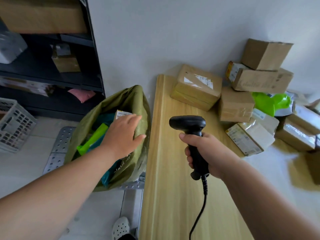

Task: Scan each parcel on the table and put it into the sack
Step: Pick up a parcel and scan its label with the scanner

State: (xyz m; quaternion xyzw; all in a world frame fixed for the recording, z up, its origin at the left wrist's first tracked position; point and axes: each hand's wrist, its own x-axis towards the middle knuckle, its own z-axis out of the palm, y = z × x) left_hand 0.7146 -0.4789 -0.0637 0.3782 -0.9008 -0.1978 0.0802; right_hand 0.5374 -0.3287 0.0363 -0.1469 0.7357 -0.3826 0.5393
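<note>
1. Left hand (123,134): fingers straight, holding nothing, over mouth of olive woven sack (138,108).
2. Right hand (206,153) wrapped round black plastic scanner (188,124) handle.
3. Taped cardboard parcels (197,87) heaped on pale wood-grain table (173,187), far right.

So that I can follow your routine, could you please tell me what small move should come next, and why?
Probably the left hand should reach over to the flat brown cardboard box on the pale wooden table. It hangs open and empty over the olive-green woven sack, where parcels already lie, while the right hand grips the black handheld scanner.
</note>
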